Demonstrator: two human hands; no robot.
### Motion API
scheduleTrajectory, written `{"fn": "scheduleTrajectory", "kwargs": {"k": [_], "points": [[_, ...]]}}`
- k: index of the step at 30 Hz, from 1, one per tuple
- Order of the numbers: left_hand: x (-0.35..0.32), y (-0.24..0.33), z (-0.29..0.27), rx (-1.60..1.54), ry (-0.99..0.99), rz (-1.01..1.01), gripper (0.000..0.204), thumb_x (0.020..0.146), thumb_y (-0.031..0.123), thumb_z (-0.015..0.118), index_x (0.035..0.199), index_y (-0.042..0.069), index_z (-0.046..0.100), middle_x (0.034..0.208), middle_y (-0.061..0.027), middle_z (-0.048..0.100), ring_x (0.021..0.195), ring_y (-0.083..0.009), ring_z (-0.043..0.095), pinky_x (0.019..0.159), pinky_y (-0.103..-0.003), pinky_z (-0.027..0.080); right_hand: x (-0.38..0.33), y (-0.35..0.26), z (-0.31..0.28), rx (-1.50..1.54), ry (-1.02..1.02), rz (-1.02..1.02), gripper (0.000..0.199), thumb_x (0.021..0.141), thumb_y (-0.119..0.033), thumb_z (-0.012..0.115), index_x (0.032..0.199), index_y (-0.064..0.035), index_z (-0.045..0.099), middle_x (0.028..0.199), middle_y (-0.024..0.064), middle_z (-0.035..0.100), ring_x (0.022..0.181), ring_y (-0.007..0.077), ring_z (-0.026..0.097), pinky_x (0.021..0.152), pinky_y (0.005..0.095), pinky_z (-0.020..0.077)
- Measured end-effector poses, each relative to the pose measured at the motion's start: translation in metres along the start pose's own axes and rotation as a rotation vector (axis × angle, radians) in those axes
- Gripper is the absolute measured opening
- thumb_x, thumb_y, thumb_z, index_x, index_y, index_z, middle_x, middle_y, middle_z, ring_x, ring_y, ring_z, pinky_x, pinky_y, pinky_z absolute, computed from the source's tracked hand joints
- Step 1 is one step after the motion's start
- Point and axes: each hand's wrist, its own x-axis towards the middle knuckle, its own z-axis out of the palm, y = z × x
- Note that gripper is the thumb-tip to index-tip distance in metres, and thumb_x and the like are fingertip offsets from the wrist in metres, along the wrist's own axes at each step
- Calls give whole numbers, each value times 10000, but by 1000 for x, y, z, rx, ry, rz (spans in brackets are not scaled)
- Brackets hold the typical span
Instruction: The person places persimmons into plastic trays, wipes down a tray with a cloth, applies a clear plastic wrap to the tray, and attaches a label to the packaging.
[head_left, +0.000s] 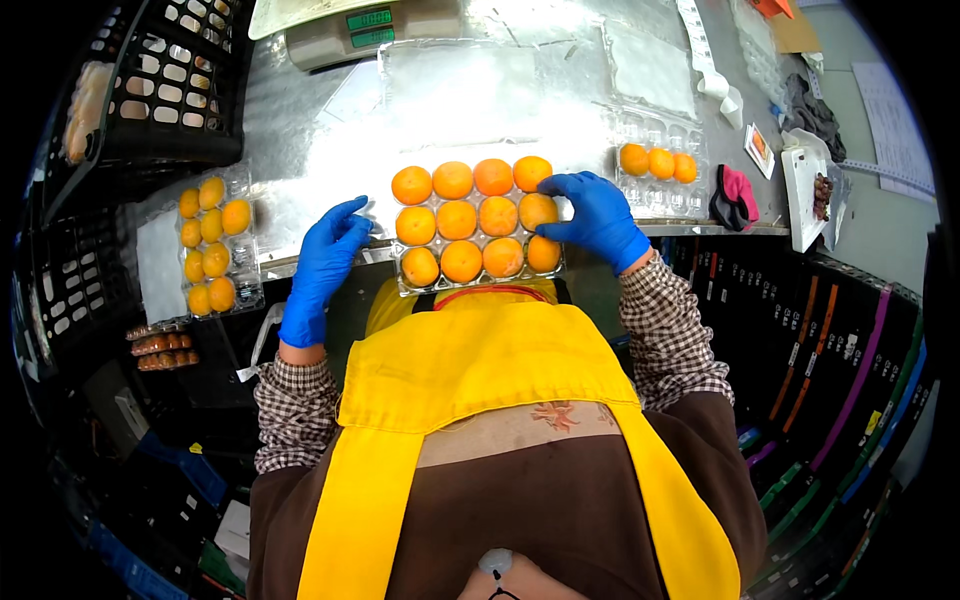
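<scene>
The right hand point(597, 218) pinches the end fruit point(538, 210) of the middle row between thumb and fingers. The left hand point(328, 248) is loosely spread – just off the left side of the clear tray point(440, 284). From where I stand, that tray holds twelve orange fruit point(461, 261), three rows of four, overhanging the near edge of the metal surface point(300, 130). A sparser tray point(668, 205) with three fruit lies to the right.

Worktable point(290, 130): bare metal, smooth, glossy. Tray point(482, 281), near: clear glossy plastic. Fruit point(456, 220): smooth skin, low sheen. Gloves point(597, 215): rubbery, slight sheen. Crate point(178, 142), far left: rigid plastic. Sleeves point(665, 325): matt woven cloth. Apron point(480, 360): smooth, matt.
</scene>
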Motion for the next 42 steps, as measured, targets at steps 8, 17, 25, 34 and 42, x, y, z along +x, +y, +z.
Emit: {"fn": "scheduleTrajectory", "kwargs": {"k": [8,17,25,34,42], "points": [[-16,43,45,96,73,319,368,797,63,588,1162,66,539,886,-4,573,763,-67,504,681,-200,424,-5,10,-19,1174,-65,271,406,704,-119,683,1069,17,570,1016,63,608,915,156,568,842,279,451],[-20,85,104,-376,-308,-19,408,889,248,498,1242,53,433,1004,-112,576,856,-174,585,731,-267,483,-2,-12,8,1966,-5,142,492,758,-196,607,1166,49,482,1132,136,548,1045,207,527,924,318,412],[-13,80,107,-785,-505,-275,603,885,529,349,1239,44,392,1085,-161,554,908,-262,602,730,-374,529,0,-55,-26,856,238,-184,522,624,-113,731,1113,-58,560,1047,79,592,948,183,562,867,309,433],[-21,80,107,-968,-414,-129,437,908,339,445,1190,6,442,1145,-147,511,1000,-255,561,775,-393,521,2,-66,-23,429,383,-480,666,592,-174,762,1194,-77,495,1101,113,555,975,273,536,866,354,418],[-22,84,95,-837,-487,239,614,833,264,561,1313,-14,297,1243,-152,434,1156,-264,448,960,-382,392,-11,-71,-6,650,378,-295,737,619,-198,770,1252,-47,423,1241,113,472,1134,264,452,965,353,344]]}}
